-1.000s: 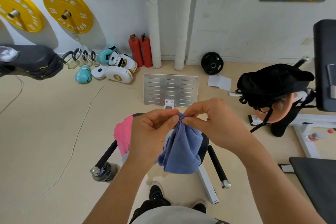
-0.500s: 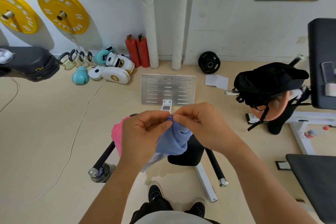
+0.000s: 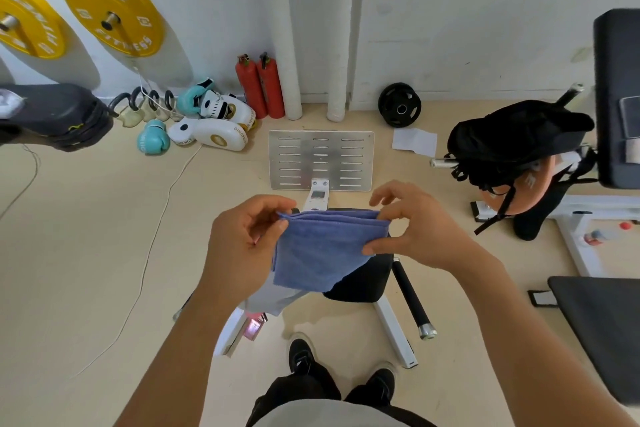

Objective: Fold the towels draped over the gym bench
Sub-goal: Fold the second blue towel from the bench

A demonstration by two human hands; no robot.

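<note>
Terrycloth, soft and blue: the folded towel [image 3: 323, 248] hangs squarish above the black padded bench [image 3: 360, 279], top edge running left-right, pinched at its 2 corners by my left hand [image 3: 242, 246] and right hand [image 3: 415, 229].

The yellow plate [image 3: 112, 9] at 10 o'clock reads "RADE FITNESS"; lettering on the white pad [image 3: 211, 138] is too small to read.

Blue towel [image 3: 322, 250] & arms hide most of bench [image 3: 360, 282] (pink towel [image 3: 254, 326] barely peeks out).
</note>
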